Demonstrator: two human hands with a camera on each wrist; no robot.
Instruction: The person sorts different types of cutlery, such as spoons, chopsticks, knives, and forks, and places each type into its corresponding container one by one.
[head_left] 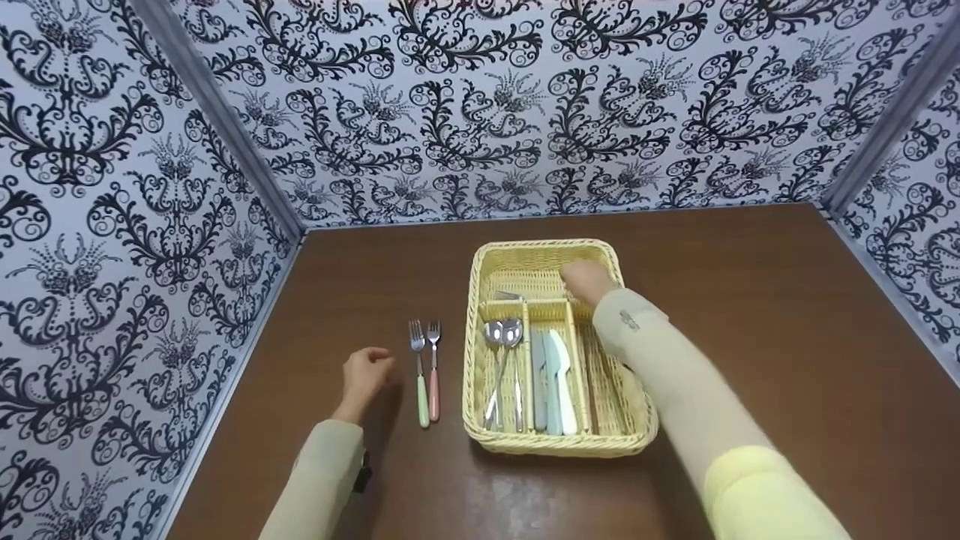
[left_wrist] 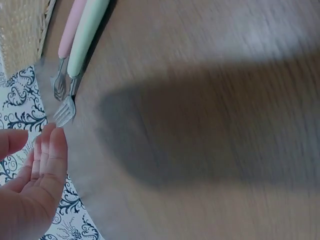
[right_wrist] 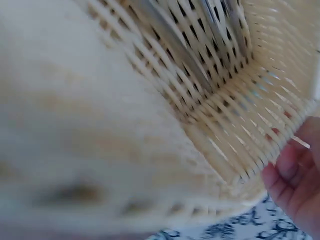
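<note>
My right hand (head_left: 589, 281) reaches into the back compartment of a wicker cutlery basket (head_left: 559, 444). In the right wrist view, its bent fingers (right_wrist: 280, 187) are close to the woven divider (right_wrist: 250, 135); whether they pinch anything is hidden. A small metal piece of cutlery (head_left: 510, 295) shows at that compartment's front left. My left hand (head_left: 366, 379) hovers over the table with loosely bent fingers and nothing in it. Just right of it lie a green-handled fork (head_left: 422, 390) and a pink-handled fork (head_left: 434, 382), side by side, tines away from me.
The basket's front sections hold several spoons (head_left: 504, 334), several knives (head_left: 559, 375) and some thin dark cutlery (head_left: 616, 382). Under everything is a brown wooden table (head_left: 757, 315). Patterned panels (head_left: 480, 112) enclose its back and sides.
</note>
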